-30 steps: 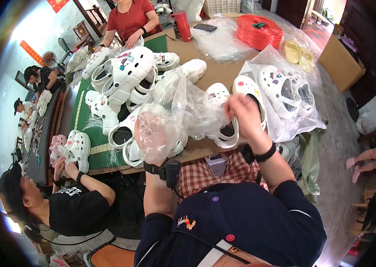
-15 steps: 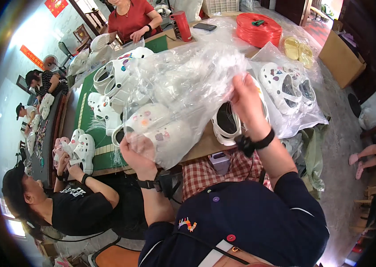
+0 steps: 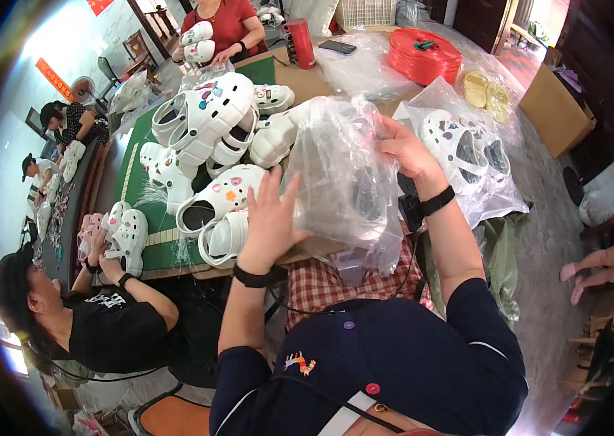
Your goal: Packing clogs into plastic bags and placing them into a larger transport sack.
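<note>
From my right hand (image 3: 407, 149), thumb and fingers pinched on its upper edge, hangs a clear plastic bag (image 3: 339, 171). Dark and white shapes of clogs show dimly through its film; whether they are inside or behind it I cannot tell. My left hand (image 3: 270, 221) is open, fingers spread, just left of the bag and holding nothing. Beside it lie a white clog (image 3: 230, 190) with pink and orange charms and another white clog (image 3: 225, 238) at the table edge. More white clogs with charms (image 3: 218, 102) are heaped behind.
To the right, a bagged pair of white clogs (image 3: 459, 142) lies near yellow slippers (image 3: 487, 94). A red twine roll (image 3: 424, 54), phone (image 3: 337, 47) and red cup (image 3: 298, 43) stand farther back. One co-worker (image 3: 89, 312) handles clogs at left; another person (image 3: 223, 33) holds clogs across the table.
The bag has moved from over the clogs down toward the right and hangs narrower. My left hand has let go of it and opened. The person across now holds up clogs.
</note>
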The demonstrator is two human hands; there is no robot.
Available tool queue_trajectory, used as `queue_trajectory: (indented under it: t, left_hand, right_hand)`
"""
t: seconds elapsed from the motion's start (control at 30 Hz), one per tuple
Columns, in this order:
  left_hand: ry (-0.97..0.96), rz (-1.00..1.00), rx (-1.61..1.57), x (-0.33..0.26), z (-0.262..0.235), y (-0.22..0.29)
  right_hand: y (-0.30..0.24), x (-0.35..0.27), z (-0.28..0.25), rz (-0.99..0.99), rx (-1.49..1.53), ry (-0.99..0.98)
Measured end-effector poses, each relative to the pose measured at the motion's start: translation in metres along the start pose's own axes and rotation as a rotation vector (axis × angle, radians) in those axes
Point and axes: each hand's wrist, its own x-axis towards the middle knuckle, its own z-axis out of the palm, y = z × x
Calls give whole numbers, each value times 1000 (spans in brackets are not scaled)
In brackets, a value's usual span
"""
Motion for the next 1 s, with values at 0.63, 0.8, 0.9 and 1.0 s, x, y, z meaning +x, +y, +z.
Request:
queue_trajectory:
  t: [0.63,0.8,0.9,1.0]
  left_hand:
    - [370,14,1,-39,28,-24]
    - [387,51,-42,-32,29,-14]
    - [450,1,-98,-28,24,-7]
    - [436,-87,-131,-28,18,-1]
  right_hand:
    - [19,-60,-14,389,-1384,296]
    - [54,-41,11,280,-1453,455]
    - [63,-30,5,308,-1380,539]
    - [60,-29,-8,355,-1269,492]
